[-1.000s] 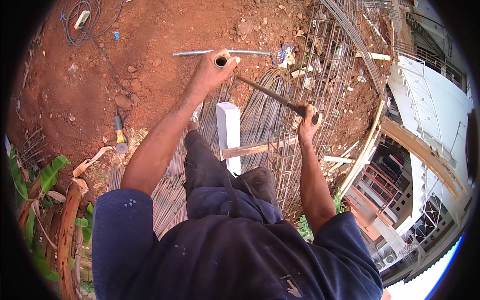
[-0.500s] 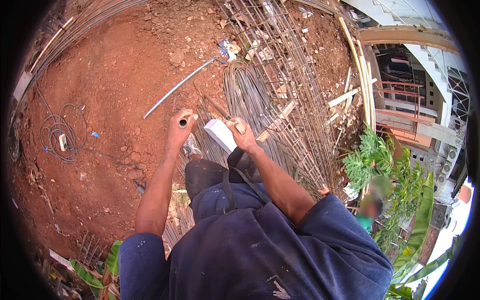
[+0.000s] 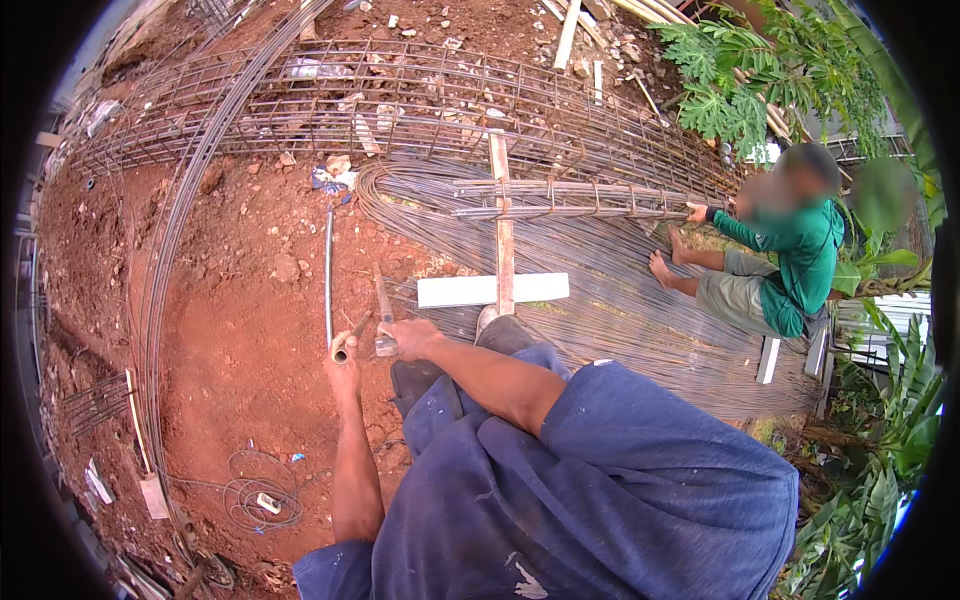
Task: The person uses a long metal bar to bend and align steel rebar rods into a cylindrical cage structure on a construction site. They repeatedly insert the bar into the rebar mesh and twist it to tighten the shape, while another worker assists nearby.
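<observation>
My left hand (image 3: 344,378) is closed around a hollow metal pipe (image 3: 341,351), its round open end facing up at me. Beside it, my right hand (image 3: 412,338) grips a rusty bar-like tool (image 3: 381,292); its narrow end points away from me, and its exact kind is unclear. Both hands are over red soil, in front of my legs. A white board (image 3: 450,291) lies just right of the tool, across a wooden strip (image 3: 501,180). Beyond my left hand, a thin grey pipe (image 3: 329,270) lies on the ground.
A co-worker in green (image 3: 795,250) sits at the right, one hand on a narrow rebar frame (image 3: 560,205). Many steel rods (image 3: 640,335) cover the ground below it. A long rebar cage (image 3: 430,80) spans the far side. Coiled cable (image 3: 262,490) lies at lower left.
My view has swung to the right, bringing the co-worker and the narrow rebar frame fully into sight. My hands are now closer together, still holding the pipe and the bar-like tool.
</observation>
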The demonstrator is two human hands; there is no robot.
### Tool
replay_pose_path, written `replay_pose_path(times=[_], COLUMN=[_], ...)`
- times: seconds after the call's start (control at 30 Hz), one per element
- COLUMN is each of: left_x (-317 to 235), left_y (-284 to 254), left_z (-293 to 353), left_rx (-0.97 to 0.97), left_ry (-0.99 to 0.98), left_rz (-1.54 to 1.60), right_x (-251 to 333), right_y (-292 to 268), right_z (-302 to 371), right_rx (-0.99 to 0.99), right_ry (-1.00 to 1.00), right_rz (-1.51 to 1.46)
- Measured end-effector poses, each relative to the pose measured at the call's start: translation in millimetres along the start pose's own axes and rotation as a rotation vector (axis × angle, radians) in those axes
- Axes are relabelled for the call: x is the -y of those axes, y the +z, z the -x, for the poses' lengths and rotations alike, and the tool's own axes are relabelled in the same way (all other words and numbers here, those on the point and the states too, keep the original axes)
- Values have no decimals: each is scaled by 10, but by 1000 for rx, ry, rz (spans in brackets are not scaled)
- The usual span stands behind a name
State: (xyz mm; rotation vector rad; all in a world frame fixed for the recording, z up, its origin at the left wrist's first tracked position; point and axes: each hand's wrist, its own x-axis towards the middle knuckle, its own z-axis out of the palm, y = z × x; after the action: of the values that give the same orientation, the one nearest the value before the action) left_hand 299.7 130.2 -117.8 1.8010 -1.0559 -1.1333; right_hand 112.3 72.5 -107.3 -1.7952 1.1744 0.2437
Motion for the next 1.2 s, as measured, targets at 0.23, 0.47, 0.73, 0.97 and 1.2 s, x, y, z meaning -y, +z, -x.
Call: replay_pose_path(times=[0.23, 0.47, 0.73, 0.97, 1.2], left_x=[-308, -253, -230, -100, -388], left_y=[587, 906, 986, 709, 618], left_z=[268, 246, -48, -194, -186], left_rx=[-126, -444, -706, -735, -696], left_ry=[-570, -560, -451, -412, -415], left_rz=[266, 593, 538, 454, 334], right_x=[-85, -24, 60, -101, -1545], right_y=[162, 248, 95, 20, -192], right_z=[188, 142, 37, 16, 480], right_rx=[11, 2, -7, -51, -108], right_ry=[15, 8, 16, -39, 248], right_rz=[-9, -4, -50, -259, -185])
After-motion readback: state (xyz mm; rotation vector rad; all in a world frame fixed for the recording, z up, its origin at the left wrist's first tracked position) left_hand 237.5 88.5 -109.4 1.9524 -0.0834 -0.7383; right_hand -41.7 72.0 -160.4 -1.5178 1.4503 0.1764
